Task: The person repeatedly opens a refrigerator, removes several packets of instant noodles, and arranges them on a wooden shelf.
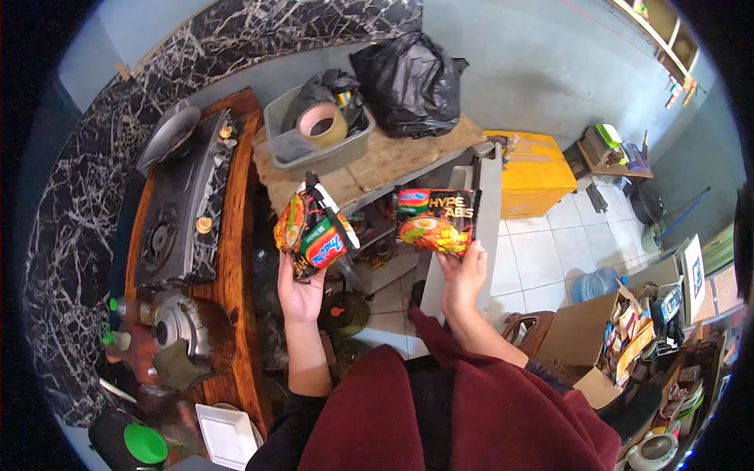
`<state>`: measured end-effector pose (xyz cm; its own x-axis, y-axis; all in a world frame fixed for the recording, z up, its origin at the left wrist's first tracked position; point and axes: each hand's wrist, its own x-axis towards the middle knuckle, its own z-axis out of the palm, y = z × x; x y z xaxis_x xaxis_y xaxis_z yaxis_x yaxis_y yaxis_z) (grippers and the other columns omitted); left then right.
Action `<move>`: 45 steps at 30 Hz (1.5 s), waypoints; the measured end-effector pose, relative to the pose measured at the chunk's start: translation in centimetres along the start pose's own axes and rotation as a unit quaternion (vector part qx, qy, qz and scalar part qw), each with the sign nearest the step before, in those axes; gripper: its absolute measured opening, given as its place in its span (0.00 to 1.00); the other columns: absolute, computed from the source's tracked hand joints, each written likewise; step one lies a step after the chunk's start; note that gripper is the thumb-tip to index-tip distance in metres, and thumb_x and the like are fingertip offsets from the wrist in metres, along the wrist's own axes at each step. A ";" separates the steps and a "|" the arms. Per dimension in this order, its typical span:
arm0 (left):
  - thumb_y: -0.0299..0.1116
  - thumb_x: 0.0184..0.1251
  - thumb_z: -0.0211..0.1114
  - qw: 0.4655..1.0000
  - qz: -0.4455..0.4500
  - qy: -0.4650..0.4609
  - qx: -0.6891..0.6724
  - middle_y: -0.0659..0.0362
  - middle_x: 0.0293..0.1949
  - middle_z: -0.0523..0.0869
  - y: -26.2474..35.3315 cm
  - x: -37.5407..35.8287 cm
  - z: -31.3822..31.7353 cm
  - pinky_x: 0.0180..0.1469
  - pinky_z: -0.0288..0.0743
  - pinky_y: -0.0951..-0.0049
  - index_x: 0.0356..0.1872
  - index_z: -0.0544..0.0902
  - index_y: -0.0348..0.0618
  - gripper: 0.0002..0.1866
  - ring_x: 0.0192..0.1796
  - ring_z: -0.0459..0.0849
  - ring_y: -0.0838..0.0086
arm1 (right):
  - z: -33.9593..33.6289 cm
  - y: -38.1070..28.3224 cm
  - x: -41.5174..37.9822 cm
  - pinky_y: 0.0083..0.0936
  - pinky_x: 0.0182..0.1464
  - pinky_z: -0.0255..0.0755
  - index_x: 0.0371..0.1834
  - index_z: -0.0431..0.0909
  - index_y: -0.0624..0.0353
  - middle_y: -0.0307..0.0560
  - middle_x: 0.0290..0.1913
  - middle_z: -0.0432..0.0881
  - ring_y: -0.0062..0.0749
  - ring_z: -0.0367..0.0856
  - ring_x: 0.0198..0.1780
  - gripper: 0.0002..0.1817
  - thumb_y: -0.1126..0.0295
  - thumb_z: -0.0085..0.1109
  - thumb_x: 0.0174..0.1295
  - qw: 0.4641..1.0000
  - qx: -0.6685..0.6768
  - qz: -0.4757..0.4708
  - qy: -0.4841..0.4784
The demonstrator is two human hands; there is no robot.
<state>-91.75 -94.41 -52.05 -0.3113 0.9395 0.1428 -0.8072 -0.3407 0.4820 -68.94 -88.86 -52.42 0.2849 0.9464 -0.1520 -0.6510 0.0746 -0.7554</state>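
A person's two bare hands hold up a pair of instant noodle packets above the gap between a wooden stove counter and a wooden-topped table. The left hand, palm turned up and fingers partly hidden, has hold of a tilted noodle packet by its lower end. The right hand, part closed with the thumb in front, grips the bottom edge of a Hype Abis packet, its printed front turned to the viewer and nearly upright. The two packets are apart.

Beyond them, a grey plastic basin on the wooden tabletop contains a roll of brown tape and a crumpled black bag. Just beside the basin stands a bulging black plastic bag, its contents hidden. A yellow box sits on the tiled floor behind the table; its inside cannot be seen. At lower right, an open cardboard box is crammed with colourful packets, near a blue-tinted water jug. On the opposite side, a dark wok rests at the stove, with a metal kettle nearer the viewer. A white tray lies near a green bowl.
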 end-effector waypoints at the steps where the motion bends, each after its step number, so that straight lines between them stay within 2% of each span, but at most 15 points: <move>1: 0.34 0.67 0.44 1.000 0.006 0.006 0.001 0.57 0.54 0.71 0.6 -0.7 -0.2 0.51 0.73 0.61 0.58 0.63 0.47 0.18 0.54 0.73 0.67 | 1.1 0.6 -0.9 0.29 0.43 0.74 0.41 0.61 0.56 0.44 0.41 0.74 0.30 0.77 0.40 0.14 0.56 0.39 0.66 1.000 -0.003 0.026 0.003; 6: 0.36 0.65 0.47 0.993 0.082 0.082 0.020 0.56 0.51 0.75 3.5 -3.9 -0.6 0.43 0.79 0.66 0.54 0.67 0.42 0.18 0.48 0.78 0.67 | 4.8 2.7 -4.5 0.28 0.43 0.73 0.40 0.62 0.55 0.44 0.40 0.74 0.29 0.77 0.39 0.14 0.56 0.39 0.66 0.993 0.023 0.089 -0.073; 10: 0.38 0.61 0.49 0.996 0.069 0.064 -0.011 0.55 0.51 0.75 4.7 -5.3 -2.5 0.49 0.74 0.57 0.56 0.65 0.40 0.22 0.52 0.75 0.63 | 5.7 3.7 -6.4 0.30 0.44 0.72 0.41 0.62 0.54 0.42 0.40 0.74 0.28 0.77 0.38 0.13 0.56 0.39 0.66 0.985 0.026 0.129 -0.113; 14: 0.51 0.63 0.49 0.989 0.050 0.141 -0.020 0.62 0.48 0.78 4.3 -5.4 -1.8 0.45 0.75 0.64 0.52 0.71 0.51 0.22 0.46 0.78 0.67 | 5.4 4.1 -6.7 0.30 0.42 0.73 0.40 0.63 0.53 0.40 0.38 0.75 0.26 0.76 0.35 0.12 0.57 0.40 0.66 0.982 0.028 0.130 -0.133; 17: 0.52 0.65 0.45 0.988 0.036 0.150 -0.019 0.62 0.55 0.71 2.8 -5.0 -2.5 0.54 0.67 0.60 0.57 0.65 0.51 0.24 0.54 0.72 0.67 | 4.7 3.9 -5.9 0.28 0.39 0.74 0.40 0.63 0.52 0.40 0.38 0.76 0.26 0.78 0.35 0.12 0.56 0.40 0.65 0.982 0.016 0.131 -0.133; 22: 0.48 0.65 0.45 0.996 -0.011 0.085 -0.006 0.57 0.53 0.73 -0.2 -3.5 0.3 0.55 0.68 0.62 0.57 0.65 0.47 0.24 0.54 0.73 0.67 | 3.6 1.0 -1.9 0.26 0.36 0.75 0.41 0.62 0.52 0.42 0.40 0.76 0.27 0.78 0.35 0.13 0.56 0.38 0.66 0.991 0.038 0.076 -0.103; 24: 0.46 0.62 0.48 0.974 -0.140 -0.135 -0.116 0.55 0.50 0.76 -1.2 -1.9 -0.5 0.51 0.71 0.62 0.56 0.67 0.44 0.24 0.50 0.76 0.65 | 2.5 -0.6 0.4 0.27 0.36 0.75 0.41 0.62 0.52 0.41 0.40 0.76 0.27 0.78 0.35 0.12 0.56 0.38 0.66 0.996 0.042 0.020 -0.073; 26: 0.43 0.56 0.51 0.998 -0.052 -0.009 0.021 0.58 0.54 0.73 -4.8 -1.0 0.5 0.56 0.66 0.60 0.58 0.65 0.45 0.27 0.55 0.72 0.65 | 1.1 -2.7 3.2 0.26 0.34 0.75 0.41 0.62 0.52 0.41 0.40 0.76 0.26 0.78 0.35 0.12 0.56 0.38 0.66 0.996 0.052 -0.018 -0.064; 31: 0.43 0.53 0.58 0.960 -0.211 -0.065 -0.170 0.56 0.43 0.77 -13.1 2.5 7.5 0.44 0.71 0.66 0.50 0.71 0.43 0.24 0.46 0.74 0.67 | -3.1 -9.6 10.5 0.24 0.30 0.77 0.39 0.63 0.53 0.41 0.38 0.76 0.24 0.79 0.33 0.11 0.58 0.40 0.65 0.980 0.119 -0.161 0.020; 32: 0.45 0.53 0.59 0.938 -0.262 0.007 -0.227 0.56 0.42 0.75 -15.2 2.9 10.2 0.40 0.68 0.71 0.50 0.71 0.44 0.24 0.46 0.72 0.69 | -4.4 -11.0 12.0 0.24 0.30 0.77 0.39 0.63 0.53 0.41 0.38 0.76 0.24 0.79 0.33 0.11 0.58 0.40 0.65 0.978 0.124 -0.167 0.025; 35: 0.43 0.56 0.58 0.858 -0.411 -0.120 -0.284 0.54 0.46 0.75 -22.6 6.3 11.5 0.39 0.67 0.73 0.52 0.69 0.42 0.24 0.44 0.74 0.69 | -8.3 -15.6 16.2 0.24 0.35 0.76 0.39 0.64 0.53 0.41 0.39 0.77 0.26 0.79 0.37 0.12 0.57 0.40 0.65 0.966 0.126 -0.223 0.037; 36: 0.36 0.57 0.57 0.939 -0.326 -0.034 -0.103 0.52 0.51 0.73 -25.4 6.4 12.8 0.40 0.72 0.73 0.55 0.67 0.41 0.24 0.48 0.74 0.66 | -9.9 -17.2 17.6 0.24 0.35 0.76 0.39 0.64 0.53 0.41 0.39 0.77 0.26 0.79 0.37 0.12 0.57 0.40 0.65 0.964 0.132 -0.227 0.041; 40: 0.25 0.55 0.56 0.888 -0.433 -0.083 -0.132 0.52 0.54 0.71 -34.9 10.2 15.2 0.54 0.71 0.68 0.56 0.65 0.39 0.24 0.56 0.70 0.62 | -13.9 -22.9 22.0 0.23 0.30 0.77 0.35 0.62 0.52 0.40 0.33 0.77 0.25 0.79 0.32 0.10 0.59 0.40 0.65 0.963 0.138 -0.229 0.038; 44: 0.20 0.54 0.53 0.927 -0.316 -0.195 0.044 0.56 0.55 0.69 -41.1 13.4 22.6 0.60 0.61 0.54 0.59 0.60 0.44 0.28 0.59 0.67 0.64 | -13.9 -27.4 25.0 0.26 0.34 0.76 0.37 0.65 0.52 0.41 0.36 0.77 0.26 0.79 0.34 0.09 0.60 0.44 0.64 0.976 0.126 -0.170 0.053; 45: 0.20 0.55 0.54 0.935 -0.293 -0.192 0.045 0.58 0.53 0.70 -42.7 14.6 23.6 0.53 0.68 0.61 0.57 0.61 0.50 0.27 0.56 0.70 0.65 | -13.9 -27.9 26.1 0.26 0.35 0.76 0.36 0.65 0.52 0.41 0.36 0.77 0.26 0.79 0.34 0.09 0.60 0.44 0.64 0.979 0.131 -0.154 0.029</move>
<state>-49.98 -65.38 -50.12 0.3897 0.9127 0.1231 -0.7315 0.2256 0.6435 -33.52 -70.58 -44.16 0.5310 0.8472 0.0160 -0.6833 0.4392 -0.5833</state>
